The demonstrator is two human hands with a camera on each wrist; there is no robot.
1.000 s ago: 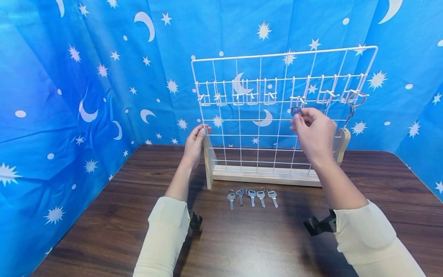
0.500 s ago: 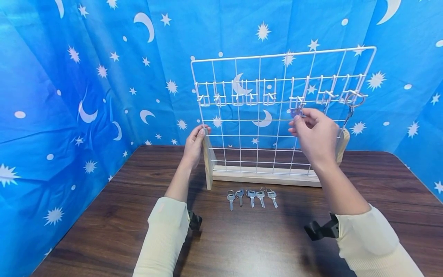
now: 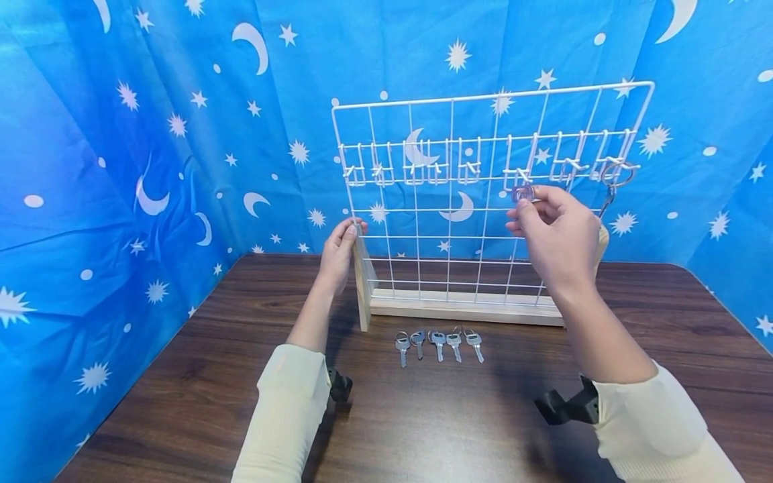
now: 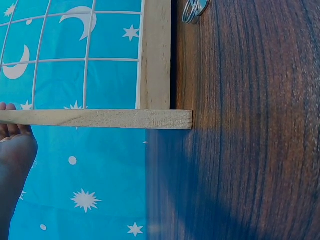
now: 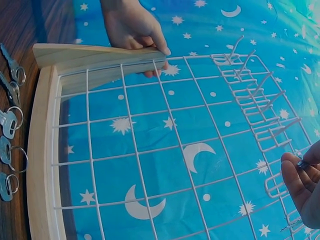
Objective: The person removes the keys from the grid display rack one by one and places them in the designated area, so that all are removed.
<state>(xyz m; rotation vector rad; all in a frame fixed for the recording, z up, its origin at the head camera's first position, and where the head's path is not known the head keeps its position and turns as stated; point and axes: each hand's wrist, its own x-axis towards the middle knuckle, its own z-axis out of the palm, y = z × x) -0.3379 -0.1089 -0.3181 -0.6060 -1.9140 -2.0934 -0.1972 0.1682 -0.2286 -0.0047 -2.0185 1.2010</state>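
Observation:
My left hand grips the upper end of the wooden side post of a white wire rack; the left wrist view shows the fingers at that post. At a hook on the rack's right half, my right hand pinches a small purplish, clear-looking piece between thumb and forefinger. In the right wrist view the right hand holds something small and dark beside the wire hooks. Whether it touches a hook, I cannot tell.
Several keys with rings lie in a row on the dark wooden table, before the rack's wooden base. A large ring with a key hangs at the rack's right end. A blue star-patterned cloth stands behind.
My right hand has shifted slightly right and down, and the pinched piece shows a little farther right. My left hand keeps its grip on the post.

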